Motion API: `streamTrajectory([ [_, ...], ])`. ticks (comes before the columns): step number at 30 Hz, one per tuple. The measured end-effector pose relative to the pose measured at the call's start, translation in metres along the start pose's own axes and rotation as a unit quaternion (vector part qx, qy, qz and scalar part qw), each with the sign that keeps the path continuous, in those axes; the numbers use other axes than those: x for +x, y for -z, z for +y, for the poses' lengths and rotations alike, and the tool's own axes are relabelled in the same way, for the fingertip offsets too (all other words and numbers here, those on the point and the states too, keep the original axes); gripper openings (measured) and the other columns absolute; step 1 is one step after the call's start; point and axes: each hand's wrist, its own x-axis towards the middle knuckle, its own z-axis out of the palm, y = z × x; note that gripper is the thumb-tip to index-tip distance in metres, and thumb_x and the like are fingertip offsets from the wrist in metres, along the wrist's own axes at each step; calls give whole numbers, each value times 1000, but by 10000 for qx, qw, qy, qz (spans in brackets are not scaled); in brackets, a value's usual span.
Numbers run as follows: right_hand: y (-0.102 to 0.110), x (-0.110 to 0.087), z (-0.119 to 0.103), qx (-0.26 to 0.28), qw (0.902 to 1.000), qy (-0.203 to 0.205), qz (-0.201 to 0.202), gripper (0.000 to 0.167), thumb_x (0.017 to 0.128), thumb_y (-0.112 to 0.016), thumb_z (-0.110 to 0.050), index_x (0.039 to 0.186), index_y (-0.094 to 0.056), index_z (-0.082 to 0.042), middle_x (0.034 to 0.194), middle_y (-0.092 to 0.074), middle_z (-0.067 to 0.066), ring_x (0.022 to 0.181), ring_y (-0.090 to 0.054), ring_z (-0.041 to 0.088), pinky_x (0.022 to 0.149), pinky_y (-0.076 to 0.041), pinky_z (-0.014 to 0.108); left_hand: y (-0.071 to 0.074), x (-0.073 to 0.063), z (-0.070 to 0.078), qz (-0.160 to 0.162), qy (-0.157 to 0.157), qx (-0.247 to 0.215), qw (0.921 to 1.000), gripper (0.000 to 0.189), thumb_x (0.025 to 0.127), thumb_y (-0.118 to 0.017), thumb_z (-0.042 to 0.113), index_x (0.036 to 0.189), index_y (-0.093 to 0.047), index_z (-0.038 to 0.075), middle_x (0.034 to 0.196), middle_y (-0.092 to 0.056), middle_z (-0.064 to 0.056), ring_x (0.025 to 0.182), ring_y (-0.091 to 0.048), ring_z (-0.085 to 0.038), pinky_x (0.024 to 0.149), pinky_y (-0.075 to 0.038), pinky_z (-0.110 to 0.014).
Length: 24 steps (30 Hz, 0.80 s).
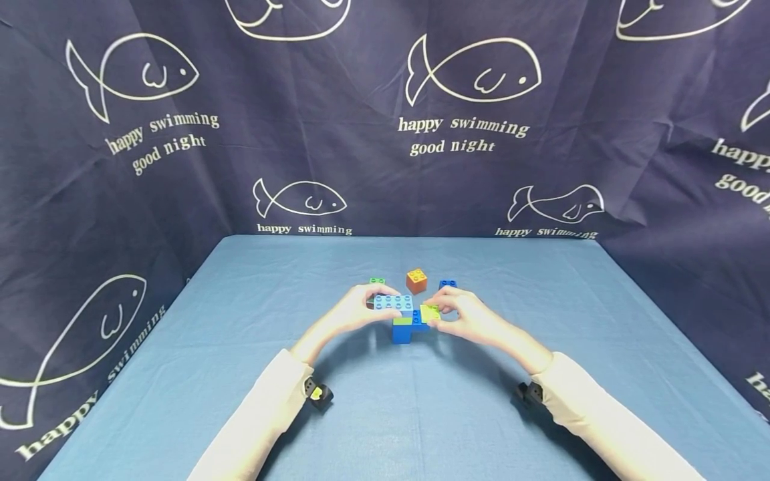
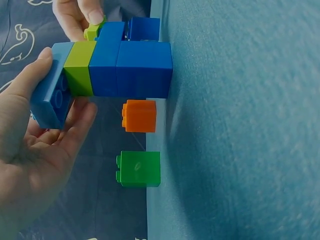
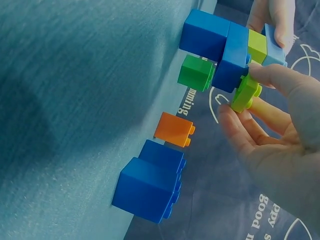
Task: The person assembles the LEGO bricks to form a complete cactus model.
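Note:
A small build of toy building bricks stands on the table, with dark blue bricks (image 1: 402, 333) at its base. Above them sits a lime block (image 2: 80, 69), topped by a long light blue brick (image 1: 394, 303) that overhangs to the left. My left hand (image 1: 353, 311) grips this light blue brick, thumb along its near side and fingers on the far side. At the build's right, my right hand (image 1: 472, 318) pinches a thin lime green brick (image 3: 244, 95) between thumb and fingertips. That brick is right at the studded top of a dark blue brick (image 3: 233, 57).
Behind the build stands an orange brick (image 1: 416, 280). A green brick (image 1: 377, 281) is back left, partly hidden by the left hand. Dark blue bricks (image 3: 147, 187) stand back right, behind the right hand. A patterned dark cloth (image 1: 385, 167) hangs beyond the table (image 1: 409, 414).

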Motion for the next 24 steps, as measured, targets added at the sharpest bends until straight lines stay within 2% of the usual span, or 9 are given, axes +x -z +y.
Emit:
streamTrajectory([
  [1, 0, 0, 0, -7, 10000, -11, -10, 32, 82, -71, -13, 111, -67, -1, 100, -63, 8, 86, -62, 28, 77, -54, 41, 0, 0, 0, -11, 26, 29, 10000, 36, 79, -76, 29, 110, -67, 16, 101, -66, -3, 85, -55, -12, 73, -47, -25],
  [3, 1, 0, 0, 3, 10000, -35, -36, 32, 81, -71, -13, 111, -67, -1, 100, -63, 8, 86, -62, 28, 77, -54, 41, 2, -4, 12, -33, 20, 66, 10000, 35, 80, -75, 26, 111, -67, 12, 101, -66, -6, 84, -55, -12, 73, -47, -24],
  [7, 1, 1, 0, 6, 10000, -67, -48, 32, 80, -72, -12, 110, -68, -2, 97, -62, 7, 85, -61, 27, 76, -54, 41, 2, -3, 16, -68, 77, 134, 9999, 34, 81, -74, 21, 112, -66, 8, 101, -66, -8, 83, -54, -11, 73, -47, -24],
  [11, 3, 2, 1, -17, 9999, -104, -65, 31, 79, -73, -12, 109, -69, -3, 93, -61, 5, 84, -61, 27, 75, -54, 42, -1, 2, 4, -36, 25, 75, 10000, 37, 79, -76, 25, 112, -66, 12, 101, -65, -6, 83, -54, -10, 72, -47, -24],
  [24, 5, 4, 3, -63, 9995, -172, -262, 32, 81, -73, -15, 110, -69, -4, 91, -60, 2, 85, -61, 25, 76, -54, 41, 1, 2, 3, -81, 44, 19, 10000, 33, 78, -77, 31, 107, -67, 20, 95, -64, 0, 82, -56, -12, 70, -48, -25],
])
